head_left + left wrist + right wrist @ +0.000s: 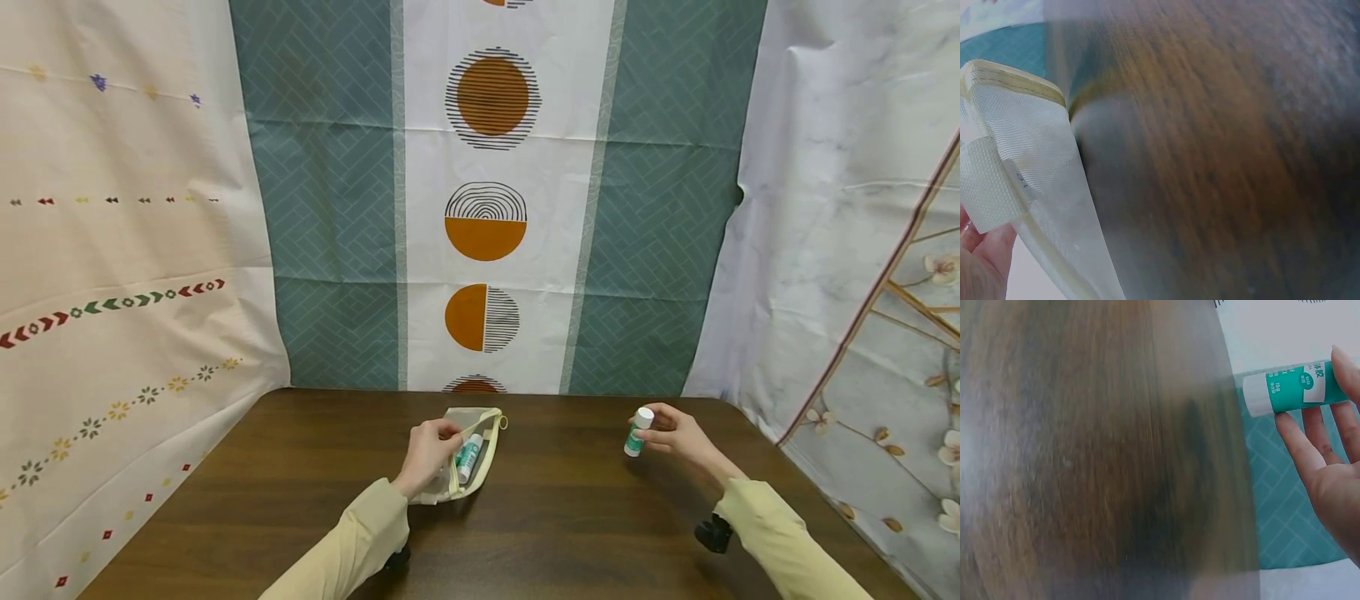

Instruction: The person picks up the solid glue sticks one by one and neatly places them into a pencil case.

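Observation:
On the left, my left hand [429, 454] pinches the rim of a pale yellow mesh pouch [480, 479], whose mouth gapes. Inside it lie green and white glue sticks [470, 458]; two seem to show, partly behind the rim and fingers. The left wrist view has the pouch's translucent side [1047, 156] close up, with fingertips and thumb [994, 256] at its fabric tab. Farther right, my right hand [678, 435] holds another glue stick [637, 433] between thumb and fingers. In the right wrist view that glue stick [1297, 389] has its white end pointing left.
Both hands are over a dark brown wooden table [555, 517]. A patterned curtain [495, 250] hangs along its far edge, and light cloths hang at the left and right sides. A ring pull [503, 422] sticks out at the pouch's far corner.

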Demonstrator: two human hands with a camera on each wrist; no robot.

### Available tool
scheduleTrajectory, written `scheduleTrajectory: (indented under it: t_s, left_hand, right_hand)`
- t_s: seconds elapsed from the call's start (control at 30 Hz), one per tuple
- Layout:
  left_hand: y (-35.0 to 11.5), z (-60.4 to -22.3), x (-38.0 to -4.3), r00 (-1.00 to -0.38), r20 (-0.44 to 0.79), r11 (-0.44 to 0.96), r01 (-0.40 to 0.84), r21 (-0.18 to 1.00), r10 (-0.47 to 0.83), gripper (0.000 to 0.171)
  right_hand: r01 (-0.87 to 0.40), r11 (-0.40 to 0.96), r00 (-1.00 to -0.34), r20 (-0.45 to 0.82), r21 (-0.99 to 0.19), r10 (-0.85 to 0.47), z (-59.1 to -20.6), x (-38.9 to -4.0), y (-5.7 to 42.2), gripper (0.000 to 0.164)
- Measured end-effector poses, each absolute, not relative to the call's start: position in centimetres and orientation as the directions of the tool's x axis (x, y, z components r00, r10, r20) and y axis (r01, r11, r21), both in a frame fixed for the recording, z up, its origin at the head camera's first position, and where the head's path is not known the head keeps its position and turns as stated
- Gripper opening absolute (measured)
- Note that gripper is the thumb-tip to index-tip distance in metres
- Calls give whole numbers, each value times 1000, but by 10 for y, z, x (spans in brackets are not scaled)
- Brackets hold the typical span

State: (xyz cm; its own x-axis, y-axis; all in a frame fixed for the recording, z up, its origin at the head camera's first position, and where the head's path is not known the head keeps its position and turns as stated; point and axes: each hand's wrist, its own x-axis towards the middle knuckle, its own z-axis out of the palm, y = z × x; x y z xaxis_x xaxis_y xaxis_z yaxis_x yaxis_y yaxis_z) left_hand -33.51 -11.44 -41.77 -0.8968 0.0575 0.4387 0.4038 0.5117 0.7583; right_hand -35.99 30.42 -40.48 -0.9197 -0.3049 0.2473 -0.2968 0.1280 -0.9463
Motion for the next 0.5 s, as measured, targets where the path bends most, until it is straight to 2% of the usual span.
scheduleTrajectory:
  t_s: [0.27,0.5]
  left_hand:
    - [-114,-418,-335,-896,440,515,406,755,60,9]
    - [-114,-418,-335,-893,446,509,411,756,58,9]
  right_hand:
    - [-304,115,-914,256,-946,-315,-403,-362,288,34]
    - [-290,94,-918,250,-952,-308,-402,-367,274,35]
